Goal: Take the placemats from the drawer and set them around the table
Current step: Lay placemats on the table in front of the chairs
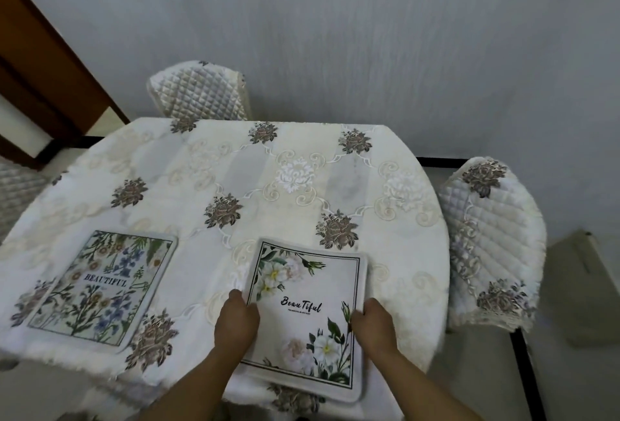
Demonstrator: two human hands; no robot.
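Placemat with white flowers (pixel 305 313) sits at the near edge of the desk (pixel 396 219); left hand (pixel 235 323) and right hand (pixel 372 326) have fingers clamped on its side edges. A blue-flowered placemat (pixel 100 286) lies flat to its left. Likely step: placing; next, square it and release.

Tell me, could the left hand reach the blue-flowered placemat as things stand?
Probably yes: the blue-flowered placemat lies flat just left of the left hand, nothing between them, but that hand must first release the white-flowered placemat.
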